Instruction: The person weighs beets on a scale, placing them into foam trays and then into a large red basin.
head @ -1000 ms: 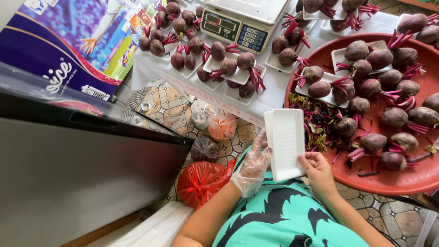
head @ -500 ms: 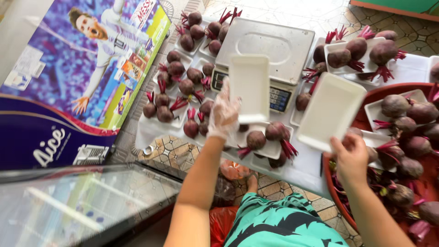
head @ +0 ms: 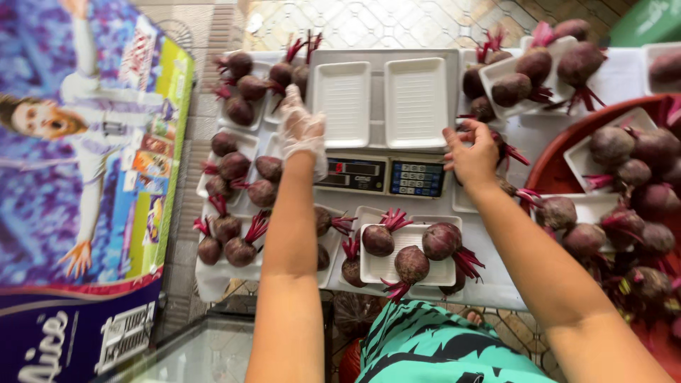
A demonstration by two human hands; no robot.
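two empty white foam trays sit side by side on the platform of a digital scale (head: 383,174), the left tray (head: 342,103) and the right tray (head: 416,102) just apart from each other. the left hand (head: 301,128), in a thin clear plastic glove, rests at the left edge of the left tray with fingers loosely extended and gripping nothing. the bare right hand (head: 472,152) hangs just beside the lower right corner of the right tray, fingers curled slightly and released from it. nearer the body, a foam tray of three beetroots (head: 410,254) lies below the scale's display. more beetroots on trays (head: 237,177) crowd the left side, and a red basin (head: 624,213) holding trays and loose beetroots stands at the right.
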